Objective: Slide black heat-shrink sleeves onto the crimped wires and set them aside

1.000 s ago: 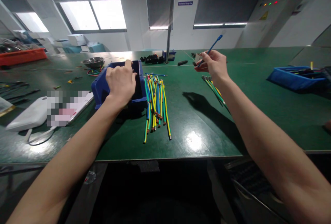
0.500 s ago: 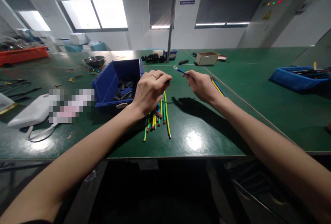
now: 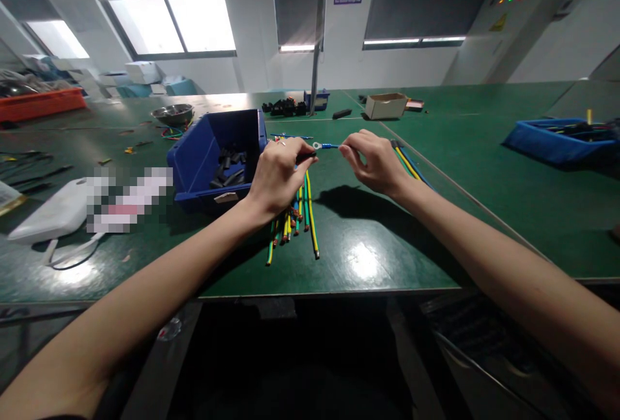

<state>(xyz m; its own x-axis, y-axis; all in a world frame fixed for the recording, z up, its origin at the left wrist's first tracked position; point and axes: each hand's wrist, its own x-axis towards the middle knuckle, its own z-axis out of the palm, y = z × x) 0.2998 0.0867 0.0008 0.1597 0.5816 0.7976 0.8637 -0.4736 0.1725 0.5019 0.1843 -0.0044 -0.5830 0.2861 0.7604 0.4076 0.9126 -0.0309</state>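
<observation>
My right hand (image 3: 378, 158) pinches a blue wire (image 3: 331, 147) whose silver ring terminal (image 3: 318, 146) points toward my left hand (image 3: 277, 174). Between the left thumb and fingers is a small black tube (image 3: 310, 155), mostly covered by the fingers. The ring terminal sits right at the left fingertips; whether it touches the tube I cannot tell. Under and in front of the left hand lies a bunch of yellow-green wires (image 3: 310, 213) with bare copper ends. To its left stands a blue bin (image 3: 194, 148) with several black tubes (image 3: 228, 178).
More wires (image 3: 407, 160) lie behind my right wrist. A white device with a cable (image 3: 61, 213) lies at left. Farther back are a metal bowl (image 3: 173, 114), black parts (image 3: 285, 107) and a cardboard box (image 3: 386, 106). A blue tray (image 3: 542, 142) stands far right.
The blue wire has turned from slanting upward to nearly level, its ring terminal moving down and left to the left fingertips. My left hand stays nearly in place.
</observation>
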